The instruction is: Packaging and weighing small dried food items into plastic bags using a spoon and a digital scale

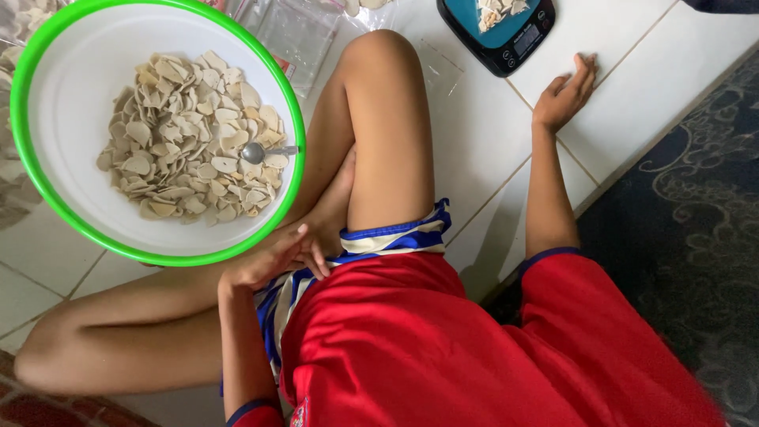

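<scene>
I sit on a white tiled floor with my legs folded. My right hand lies flat on a tile with its fingers apart, just below a dark kitchen scale that carries a small heap of pale chips. My left hand rests on my lap by the near rim of a big white bowl with a green rim, holding nothing. The bowl is filled with pale dried chips, and a metal spoon lies among them.
Clear plastic bags lie on the floor beyond the bowl. A dark patterned rug covers the floor to the right of the tiles. My raised knee stands between the bowl and the scale.
</scene>
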